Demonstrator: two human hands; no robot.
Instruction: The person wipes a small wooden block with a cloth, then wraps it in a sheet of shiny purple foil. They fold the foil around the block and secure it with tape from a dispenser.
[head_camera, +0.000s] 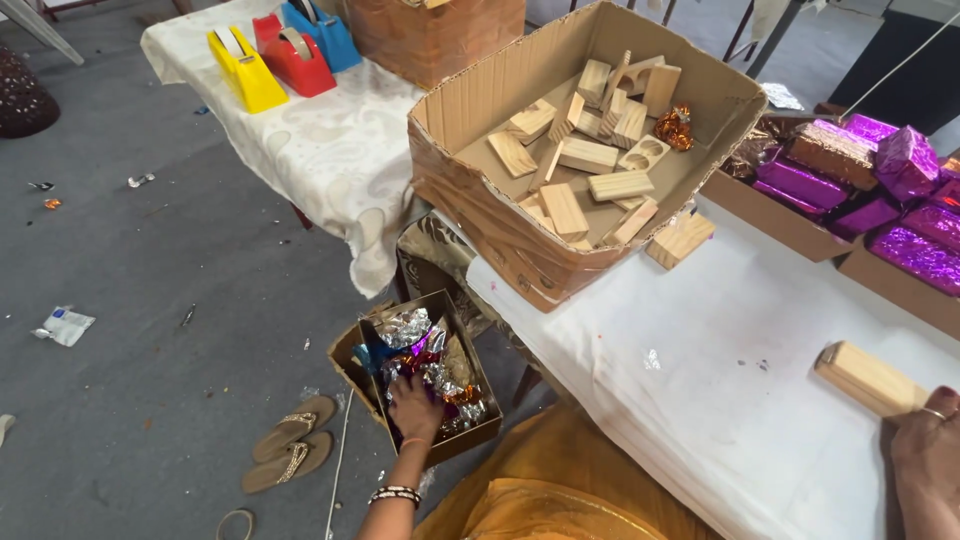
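The right hand (925, 455) holds a long wooden block (868, 378) at the near right of the white table (700, 400). The fingers curl around the block's near end. The block lies flat on the table. Its long side runs from the hand up toward the far left, and its free end points that way.

The left hand (414, 408) reaches down into a small brown box (478, 368) on the floor, left of the table. The fingers are pushed into a pile of shiny foil wrappers (420, 345) in silver, purple and orange. I cannot tell if the fingers are pinching one.

A big cardboard box (480, 215) sits on the far side of the table, tipped a little. It is full of small wooden blocks (585, 155) lying every which way, plus one crumpled orange foil (675, 128). One more wooden block (680, 240) lies on the table just beside this box.

At the far right are low cardboard trays (780, 215) with blocks wrapped in purple foil (905, 205).

On another table at the far left stand three tape holders (285, 55): yellow, red and blue. A pair of sandals (292, 440) lies on the grey floor.
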